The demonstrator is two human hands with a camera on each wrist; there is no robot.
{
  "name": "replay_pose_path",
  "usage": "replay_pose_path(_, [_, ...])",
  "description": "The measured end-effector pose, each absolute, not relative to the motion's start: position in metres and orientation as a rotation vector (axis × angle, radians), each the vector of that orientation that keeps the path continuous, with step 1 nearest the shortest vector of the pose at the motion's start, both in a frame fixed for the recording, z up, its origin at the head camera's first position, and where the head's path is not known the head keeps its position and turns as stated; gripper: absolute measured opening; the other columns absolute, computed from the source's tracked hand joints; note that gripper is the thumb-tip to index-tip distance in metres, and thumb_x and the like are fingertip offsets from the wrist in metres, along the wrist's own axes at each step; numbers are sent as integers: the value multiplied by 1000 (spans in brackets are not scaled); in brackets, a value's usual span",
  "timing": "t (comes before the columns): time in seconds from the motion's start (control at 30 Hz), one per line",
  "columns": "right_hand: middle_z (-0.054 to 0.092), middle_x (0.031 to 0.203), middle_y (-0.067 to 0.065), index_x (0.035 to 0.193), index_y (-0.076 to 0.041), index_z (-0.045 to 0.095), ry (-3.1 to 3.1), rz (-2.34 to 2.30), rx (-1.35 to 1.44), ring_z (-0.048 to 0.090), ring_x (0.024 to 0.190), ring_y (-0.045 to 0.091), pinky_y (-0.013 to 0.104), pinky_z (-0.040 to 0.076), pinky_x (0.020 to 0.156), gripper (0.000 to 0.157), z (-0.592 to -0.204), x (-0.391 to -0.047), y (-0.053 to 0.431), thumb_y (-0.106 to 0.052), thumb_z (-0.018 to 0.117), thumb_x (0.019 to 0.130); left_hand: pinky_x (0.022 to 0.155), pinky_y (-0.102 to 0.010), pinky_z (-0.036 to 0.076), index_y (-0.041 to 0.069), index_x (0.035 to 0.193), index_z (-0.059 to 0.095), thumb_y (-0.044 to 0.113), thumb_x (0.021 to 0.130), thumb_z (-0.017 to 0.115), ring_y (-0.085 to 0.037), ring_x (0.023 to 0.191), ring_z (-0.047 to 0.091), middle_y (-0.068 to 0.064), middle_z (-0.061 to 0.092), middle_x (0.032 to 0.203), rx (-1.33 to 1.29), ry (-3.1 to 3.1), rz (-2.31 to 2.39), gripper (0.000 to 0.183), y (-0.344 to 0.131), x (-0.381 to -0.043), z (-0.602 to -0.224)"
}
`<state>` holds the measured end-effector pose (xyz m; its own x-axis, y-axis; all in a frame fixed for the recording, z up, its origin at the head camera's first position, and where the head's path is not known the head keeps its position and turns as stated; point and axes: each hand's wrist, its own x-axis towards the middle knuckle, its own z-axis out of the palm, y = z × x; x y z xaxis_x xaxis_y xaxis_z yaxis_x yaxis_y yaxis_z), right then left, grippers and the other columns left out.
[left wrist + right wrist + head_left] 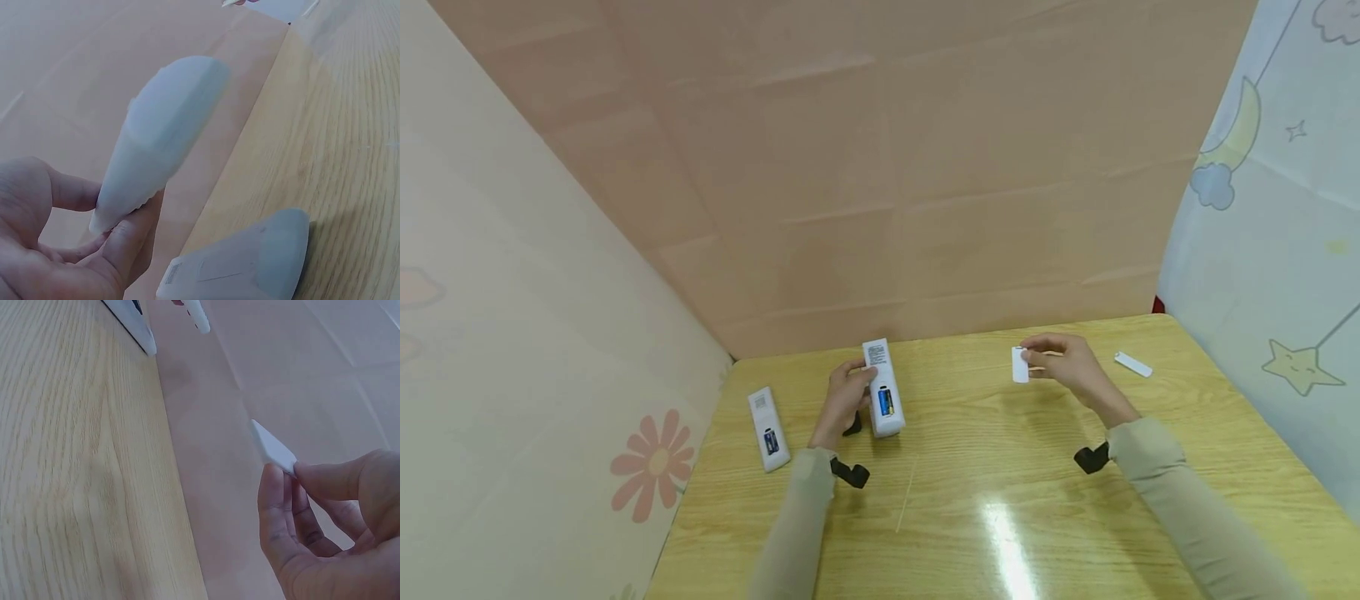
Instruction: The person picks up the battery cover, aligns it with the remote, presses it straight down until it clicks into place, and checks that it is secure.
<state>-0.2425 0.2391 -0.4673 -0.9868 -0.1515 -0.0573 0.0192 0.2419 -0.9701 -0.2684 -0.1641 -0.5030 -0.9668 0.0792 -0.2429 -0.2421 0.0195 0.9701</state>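
Observation:
My left hand [842, 400] grips a white remote control [880, 367], thumb on its back and fingers along its side. Its back faces up, with the battery compartment uncovered and blue-and-gold batteries [886, 402] inside. In the left wrist view the held remote [162, 125] shows its smooth end, raised over the table. Off to the right, my right hand [1067, 362] pinches a small white battery cover [1020, 365] between thumb and fingertips. The right wrist view shows this cover [274, 449] tilted, held at one end and clear of the table.
A second white remote [762, 408] lies back up at the left, dark batteries in its uncovered compartment. Another white battery cover [1133, 364] lies right of my right hand. The wooden table [955, 467] meets a draped backdrop behind, with printed cloth walls on both sides.

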Motion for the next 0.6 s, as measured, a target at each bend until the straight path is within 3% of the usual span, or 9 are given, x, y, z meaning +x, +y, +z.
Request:
replay_pose_path(0.27, [54,134,25,133,3,58,2346,-1875,-127,68,101,16,44,57,91,40,-469,-241,233,-21,62,102,80,-39,58,6,143,48,29,100,62,-25,98,69,-16,65,122,-190,2087,2050,51,-157,-269,-503])
replay_pose_path(0.6, [55,134,23,133,2,59,2319,-1887,-137,68,102,20,39,58,88,40,-469,-242,223,-23,63,101,77,-37,59,7,144,46,30,100,63,-27,98,69,-18,64,124,-173,2122,2016,52,-146,-267,-495])
